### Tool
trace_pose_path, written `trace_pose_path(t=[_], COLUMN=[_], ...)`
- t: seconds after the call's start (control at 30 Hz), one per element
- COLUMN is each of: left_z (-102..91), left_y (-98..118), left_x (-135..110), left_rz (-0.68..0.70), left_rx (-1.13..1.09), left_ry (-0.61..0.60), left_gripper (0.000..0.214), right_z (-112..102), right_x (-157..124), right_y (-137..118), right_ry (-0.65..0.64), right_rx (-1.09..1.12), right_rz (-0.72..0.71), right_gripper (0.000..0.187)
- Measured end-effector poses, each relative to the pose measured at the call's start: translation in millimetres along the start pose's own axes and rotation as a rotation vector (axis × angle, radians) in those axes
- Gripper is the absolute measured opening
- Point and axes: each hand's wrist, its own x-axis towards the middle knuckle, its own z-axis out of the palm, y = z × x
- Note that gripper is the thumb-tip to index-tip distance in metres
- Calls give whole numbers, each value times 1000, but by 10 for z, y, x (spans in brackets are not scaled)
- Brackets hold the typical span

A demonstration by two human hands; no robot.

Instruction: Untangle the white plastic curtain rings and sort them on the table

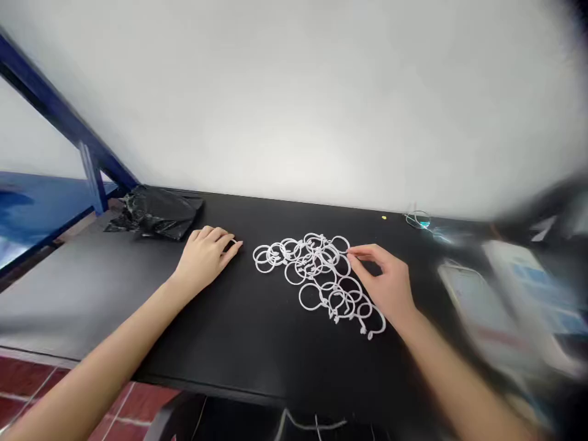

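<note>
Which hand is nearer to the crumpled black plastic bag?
Left. The left hand is just right and in front of the bag, not touching it; the right hand is farther right, at the thin white rings.

White rings [316, 264] piled on black table [239, 343]. Right hand [383, 278] at rings' right edge, thumb and finger pinching one. Left hand [204, 254] left of rings, apart, fingers curled, contents unclear. Black bag [168, 211] farther left of rings.

Thin white rings [316, 264] lie overlapping, loosely heaped on the black table [220, 343].
</note>
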Motion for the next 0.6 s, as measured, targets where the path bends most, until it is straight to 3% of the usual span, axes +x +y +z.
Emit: trace_pose_path(t=[0.13,0.23,0.33,0.43,0.5,0.6], left_z=[-36,-210,-385,-437,-412,-357], left_y=[54,263,574,823,913,991], left_x=[74,227,381,442,424,344], left_rz=[-48,-57,129,338,357,318], left_rx=[-1,-130,-335,-454,-526,-632], left_ry=[51,183,245,304,347,387], left_gripper=[38,38,36,30,23,20], right_z=[14,33,58,63,50,28], right_x=[33,52,59,56,51,32], right_y=[49,124,204,229,189,38], right_ry=[20,-39,-111,-112,-24,280], right_rx=[-33,-94,-141,-143,-89,55], right_rz=[26,81,109,116,147,190], right_gripper=[9,10,9,7,9,16])
